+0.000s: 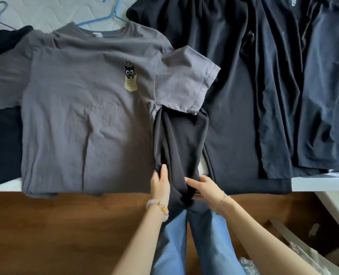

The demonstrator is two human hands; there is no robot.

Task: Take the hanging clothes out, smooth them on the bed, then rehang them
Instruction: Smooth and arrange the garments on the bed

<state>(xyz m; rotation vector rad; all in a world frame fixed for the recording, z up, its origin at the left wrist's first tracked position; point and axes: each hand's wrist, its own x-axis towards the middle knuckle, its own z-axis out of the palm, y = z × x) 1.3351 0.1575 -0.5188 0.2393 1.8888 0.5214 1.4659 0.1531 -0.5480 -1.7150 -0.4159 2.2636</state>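
Nearest us, at the bed's front edge, the left hand (160, 182) curls its fingers round a fold of a soft black fabric garment (181, 139). The right hand (203, 186) pinches the same garment's bunched lower end, thumb on top. The garment lies narrow and rumpled, so we judge its smoothing barely begun. Just beside it on the left, a grey short-sleeved cotton T-shirt with a small cat print (85, 116) lies spread flat, one sleeve overlapping the black cloth. To us it looks smoothed and ready for a hanger. To the right, several dark garments (273, 86) lie spread over one another on the white quilted bed (45, 10). Farthest off, a thin blue wire hanger (105, 19) and a pale lilac hanger (1, 11) lie loose on the mattress. We reckon rehanging is not yet started.
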